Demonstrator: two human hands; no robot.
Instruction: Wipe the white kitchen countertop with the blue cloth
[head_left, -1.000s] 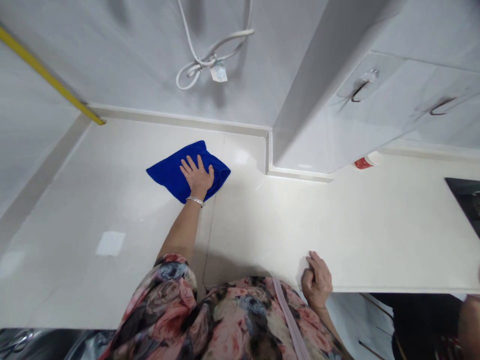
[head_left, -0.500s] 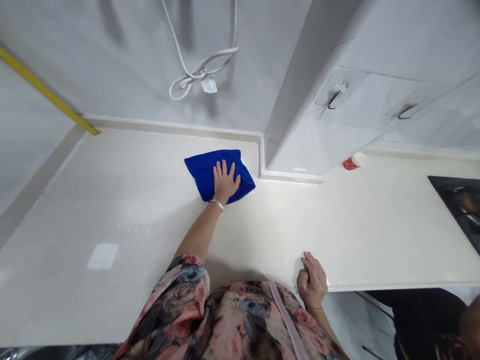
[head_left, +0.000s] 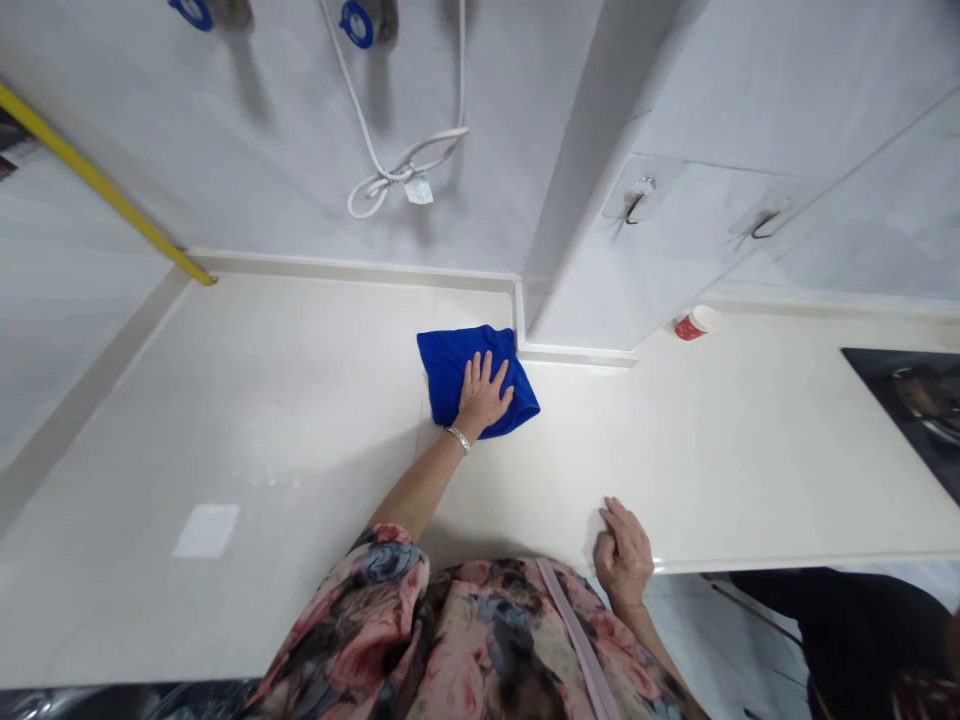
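A blue cloth (head_left: 442,375) lies spread on the white countertop (head_left: 315,420), its upper right part against the inner corner of the wall column. My left hand (head_left: 484,393) presses flat on it with the fingers apart, and a silver bracelet circles that wrist. The hand covers the middle of the cloth. Farther right, my right hand (head_left: 624,550) rests at the front edge of the countertop, holding nothing, its fingers loosely extended and close together.
A red and white paper cup (head_left: 696,322) is by the wall, right of the column (head_left: 592,280). A black cooktop (head_left: 911,400) sits at far right. A yellow pipe (head_left: 105,185) meets the left back corner. A white cord (head_left: 405,170) hangs above. Someone in black (head_left: 862,620) is at lower right.
My left hand has slid the cloth to the right and slightly toward me, up to the column's corner. My right hand stays in place. The camera view has tilted slightly upward.
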